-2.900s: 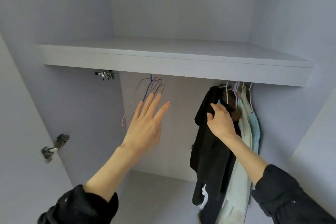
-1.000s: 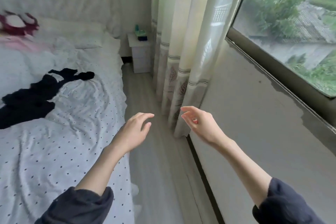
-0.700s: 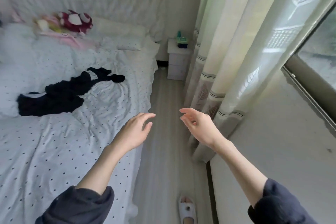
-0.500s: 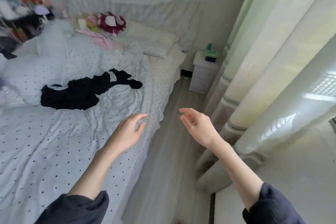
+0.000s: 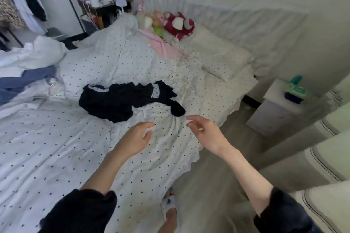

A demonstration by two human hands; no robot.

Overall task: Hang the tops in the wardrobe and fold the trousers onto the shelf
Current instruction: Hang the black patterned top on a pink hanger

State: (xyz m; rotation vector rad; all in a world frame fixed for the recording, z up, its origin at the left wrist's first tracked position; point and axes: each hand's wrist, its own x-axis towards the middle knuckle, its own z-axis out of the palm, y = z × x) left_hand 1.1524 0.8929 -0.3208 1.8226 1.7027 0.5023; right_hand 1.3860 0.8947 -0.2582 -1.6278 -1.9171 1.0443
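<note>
A crumpled black garment (image 5: 121,100) with small white trim lies on the dotted white bedsheet (image 5: 56,147), in the middle of the bed. My left hand (image 5: 135,138) hovers just in front of it, fingers loosely curved and empty. To its right, near the bed's edge, my right hand (image 5: 206,134) is raised with relaxed fingers and holds nothing. Neither hand touches the garment. A blue garment (image 5: 22,81) lies bunched at the left side of the bed. The wardrobe is out of view.
Pillows (image 5: 217,58) and plush toys (image 5: 178,24) lie at the head of the bed. A white nightstand (image 5: 278,108) with a small box stands at the right beside curtains (image 5: 322,157). A clothes rack (image 5: 22,0) stands far left. A slippered foot (image 5: 169,208) is on the floor strip.
The view has swung from the wardrobe past the window and curtains to the bed. Both hands stayed raised and empty, and now sit close to the black garment.
</note>
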